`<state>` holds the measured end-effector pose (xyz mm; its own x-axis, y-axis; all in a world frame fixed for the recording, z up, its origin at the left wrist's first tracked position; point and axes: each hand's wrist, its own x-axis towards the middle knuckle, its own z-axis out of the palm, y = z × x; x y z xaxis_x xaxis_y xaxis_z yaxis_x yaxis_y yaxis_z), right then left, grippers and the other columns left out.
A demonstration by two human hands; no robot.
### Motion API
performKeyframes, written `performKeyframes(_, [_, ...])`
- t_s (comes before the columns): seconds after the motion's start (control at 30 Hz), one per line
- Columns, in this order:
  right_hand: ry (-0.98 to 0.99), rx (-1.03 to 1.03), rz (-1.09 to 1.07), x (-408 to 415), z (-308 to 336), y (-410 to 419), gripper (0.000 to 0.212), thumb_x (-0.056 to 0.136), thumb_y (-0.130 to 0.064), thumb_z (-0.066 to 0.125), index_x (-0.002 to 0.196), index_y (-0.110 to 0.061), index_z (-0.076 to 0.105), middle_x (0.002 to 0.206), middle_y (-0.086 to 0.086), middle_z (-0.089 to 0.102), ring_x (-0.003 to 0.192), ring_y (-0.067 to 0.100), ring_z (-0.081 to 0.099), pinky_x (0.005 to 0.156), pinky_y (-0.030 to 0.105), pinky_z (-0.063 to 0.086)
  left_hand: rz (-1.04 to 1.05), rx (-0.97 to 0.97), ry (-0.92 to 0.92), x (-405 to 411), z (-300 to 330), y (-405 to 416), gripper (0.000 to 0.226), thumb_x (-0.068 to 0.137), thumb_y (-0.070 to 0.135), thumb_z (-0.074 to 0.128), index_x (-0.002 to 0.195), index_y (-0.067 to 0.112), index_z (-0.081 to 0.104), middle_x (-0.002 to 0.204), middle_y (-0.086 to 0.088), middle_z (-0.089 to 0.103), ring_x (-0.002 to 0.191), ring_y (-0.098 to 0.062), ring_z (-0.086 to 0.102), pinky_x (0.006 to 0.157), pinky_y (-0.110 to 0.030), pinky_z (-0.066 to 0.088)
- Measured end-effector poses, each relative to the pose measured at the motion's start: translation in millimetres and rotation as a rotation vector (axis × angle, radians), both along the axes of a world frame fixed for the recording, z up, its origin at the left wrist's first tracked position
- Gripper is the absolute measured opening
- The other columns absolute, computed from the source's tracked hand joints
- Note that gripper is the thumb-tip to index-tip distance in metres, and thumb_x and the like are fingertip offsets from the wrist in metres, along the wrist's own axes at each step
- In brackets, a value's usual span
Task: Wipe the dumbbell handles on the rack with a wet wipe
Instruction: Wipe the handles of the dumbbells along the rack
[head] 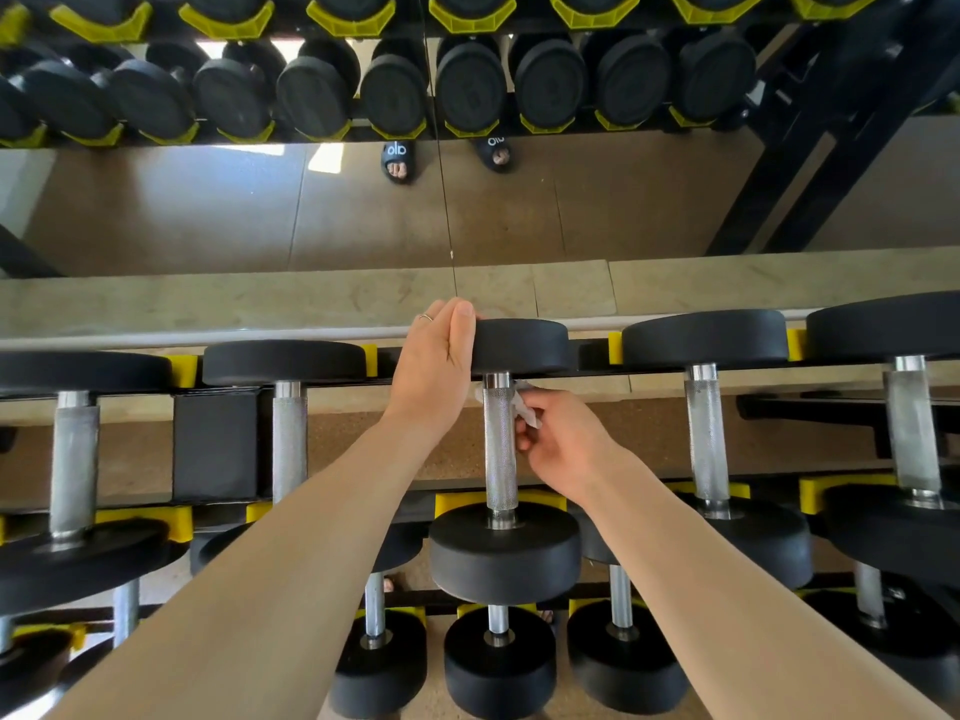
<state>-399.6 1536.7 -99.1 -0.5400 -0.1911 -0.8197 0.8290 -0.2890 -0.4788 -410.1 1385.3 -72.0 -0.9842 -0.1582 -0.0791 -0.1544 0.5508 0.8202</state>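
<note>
Fingers pinching crumpled white wipe, knurled handle

wet wipe: mostly hiding behind the handle and right hand
far head: left hand covering its left edge

Just one cam, head-mounted wide-angle, looking fwd and steeply down over the black-and-yellow dumbbell rack. Super close, forearms fill the bottom. Faces a wall mirror behind it, edges bend w/ fisheye.
</note>
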Motion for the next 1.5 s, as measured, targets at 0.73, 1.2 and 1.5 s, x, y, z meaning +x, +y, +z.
performKeyframes(0.73, [0.562,0.573,-0.047,36,31,-15,0.015,0.096,-0.02,0.062,0.102,-0.027,0.074,0.093,-0.012,0.073,0.093,0.001,0.065,0.081,0.013,0.05,-0.028,0.035,-0.016,2,6,-1,0.041,0.112,0.035,0.026,0.093,0.015,0.056,0.092,-0.001,0.052,0.091,-0.015,0.049,0.073,-0.022,0.042])
performKeyframes(1.2, [1.266,1.012,0.31,60,18,-31,0.015,0.092,-0.009,0.064,0.104,-0.012,0.072,0.11,0.0,0.071,0.11,0.011,0.063,0.099,0.023,0.05,-0.012,0.023,-0.002,-1,-2,-1,0.038,0.111,0.036,0.026,0.089,0.021,0.053,0.091,0.001,0.052,0.09,-0.015,0.05,0.073,-0.026,0.045])
performKeyframes(1.5, [1.498,1.196,1.142,38,12,2,0.049,0.08,-0.009,0.074,0.127,-0.005,0.062,0.131,0.009,0.06,0.119,0.022,0.054,0.096,0.038,0.054,-0.027,-0.001,0.003,-1,-4,-3,0.041,0.112,0.037,0.025,0.089,0.018,0.053,0.09,-0.001,0.052,0.09,-0.012,0.05,0.071,-0.023,0.041])
